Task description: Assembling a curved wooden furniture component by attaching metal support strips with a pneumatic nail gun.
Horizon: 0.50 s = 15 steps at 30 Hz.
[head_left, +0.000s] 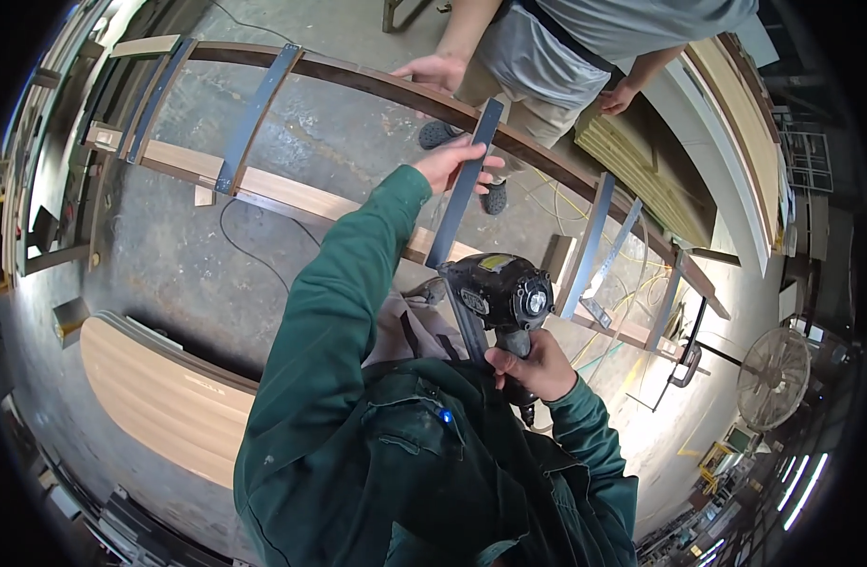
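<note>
My right hand [537, 367] is wrapped round the grip of a black nail gun [500, 288]. The gun's nose is close to the near end of a dark blue-grey slat [460, 203]; I cannot tell whether they touch. My left hand [452, 168], fingers closed round the slat's edges, holds it nearer its far end. This slat spans the gap between a dark far rail [358, 77] and a light wooden near rail [296, 192]. Another blue-grey slat [259, 118] crosses the rails to the left, and one more [589, 241] stands to the right.
Across the frame stands a person in grey, one hand [433, 72] at the far rail. A clamp [684, 364] grips the frame's right end, with a fan [774, 378] beyond. Curved wooden panels [159, 387] lie lower left. Yellow hoses and cables [632, 279] trail over the floor.
</note>
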Available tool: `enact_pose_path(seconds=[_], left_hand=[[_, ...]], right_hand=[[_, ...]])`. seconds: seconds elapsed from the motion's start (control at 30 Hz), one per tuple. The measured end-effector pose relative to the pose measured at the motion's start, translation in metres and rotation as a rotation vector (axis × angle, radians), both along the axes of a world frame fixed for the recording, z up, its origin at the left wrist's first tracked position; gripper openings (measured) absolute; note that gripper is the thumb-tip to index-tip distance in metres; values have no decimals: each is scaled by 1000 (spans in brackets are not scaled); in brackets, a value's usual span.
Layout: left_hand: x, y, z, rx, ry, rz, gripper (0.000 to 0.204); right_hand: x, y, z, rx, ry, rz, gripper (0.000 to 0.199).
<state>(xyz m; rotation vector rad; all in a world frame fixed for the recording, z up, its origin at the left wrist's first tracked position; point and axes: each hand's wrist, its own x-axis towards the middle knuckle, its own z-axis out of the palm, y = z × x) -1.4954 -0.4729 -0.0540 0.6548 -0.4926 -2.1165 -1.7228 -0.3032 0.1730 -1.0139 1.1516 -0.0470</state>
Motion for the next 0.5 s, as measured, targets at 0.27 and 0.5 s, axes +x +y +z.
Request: enact_pose_path(seconds=[0.27, 0.5], left_hand=[[-2, 2, 5, -23, -114, 17, 30], [-5, 1, 8, -16, -107, 37, 31]], right_hand=[[11, 9, -7, 26, 51, 8, 28], [29, 11, 2, 36, 106, -39, 25]])
